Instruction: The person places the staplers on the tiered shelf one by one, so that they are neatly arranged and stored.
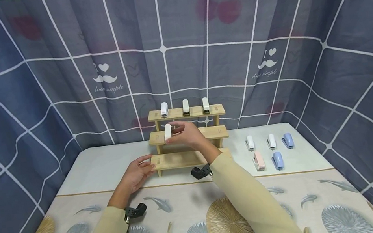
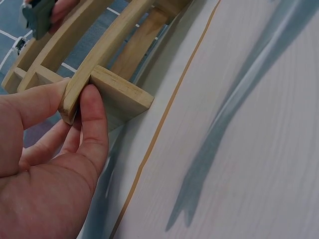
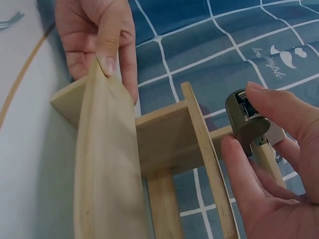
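Note:
A stepped wooden rack [image 1: 185, 158] with three tiers stands in the middle. My right hand [image 1: 189, 135] pinches a small white stapler [image 1: 168, 132] between thumb and fingers, at the left part of the middle tier. In the right wrist view, the dark underside of that stapler [image 3: 239, 117] faces the camera. My left hand [image 1: 136, 174] grips the left end of the lowest tier, thumb on top and fingers beneath, as the left wrist view shows. Along the top tier stand three more staplers: a white one [image 1: 164, 109] and two cream ones, left [image 1: 185, 107] and right [image 1: 205, 105].
Right of the rack, several staplers lie on the white table surface [image 1: 106, 159]: white ones [image 1: 250, 143], blue ones [image 1: 278, 160] and a pink one [image 1: 258, 161]. A patterned cloth [image 1: 173, 229] covers the front. Behind the rack hangs a grid-patterned curtain [image 1: 144, 70].

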Demonstrator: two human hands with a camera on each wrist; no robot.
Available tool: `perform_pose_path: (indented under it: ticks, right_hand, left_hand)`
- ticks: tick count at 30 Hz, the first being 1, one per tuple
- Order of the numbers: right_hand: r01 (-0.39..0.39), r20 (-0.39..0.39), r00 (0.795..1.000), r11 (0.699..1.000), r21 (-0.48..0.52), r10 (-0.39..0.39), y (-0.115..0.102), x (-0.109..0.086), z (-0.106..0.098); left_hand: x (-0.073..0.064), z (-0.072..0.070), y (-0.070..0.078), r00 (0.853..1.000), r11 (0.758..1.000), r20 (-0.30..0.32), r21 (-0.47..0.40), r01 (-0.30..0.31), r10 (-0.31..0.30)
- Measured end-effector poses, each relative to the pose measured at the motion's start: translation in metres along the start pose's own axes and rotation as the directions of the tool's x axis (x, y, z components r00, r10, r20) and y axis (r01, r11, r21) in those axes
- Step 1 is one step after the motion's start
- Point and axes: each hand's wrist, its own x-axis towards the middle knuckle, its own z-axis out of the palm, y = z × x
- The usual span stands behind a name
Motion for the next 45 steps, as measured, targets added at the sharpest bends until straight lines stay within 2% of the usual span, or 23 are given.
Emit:
perform_pose_path:
  ticks: [5,17,26,32,45]
  right_hand:
    - [-0.001,0.002,1.0,0.997,-0.075,0.001,-0.004,0.01,0.003]
    - [-0.008,-0.03,1.0,0.99,-0.14,0.003,-0.002,0.028,0.007]
    - [0.037,0.013,0.999,0.98,-0.196,-0.036,-0.006,0.029,0.007]
    - [0.025,0.019,1.0,0.972,-0.233,-0.021,-0.005,0.03,0.008]
    - [0.015,0.0,1.0,0.97,-0.244,-0.015,-0.001,0.031,0.011]
  left_hand:
    - [-0.001,0.0,0.001,1.0,1.0,-0.003,-0.005,0.012,-0.012]
    - [0.0,0.0,0.002,1.0,1.0,-0.011,0.015,0.024,-0.024]
    - [0.0,-0.001,0.002,1.0,1.0,-0.005,0.002,0.015,-0.015]
    - [0.0,-0.001,0.002,1.0,1.0,0.003,0.001,0.009,-0.009]
    - [0.0,-0.001,0.0,1.0,1.0,0.007,-0.011,0.016,-0.016]
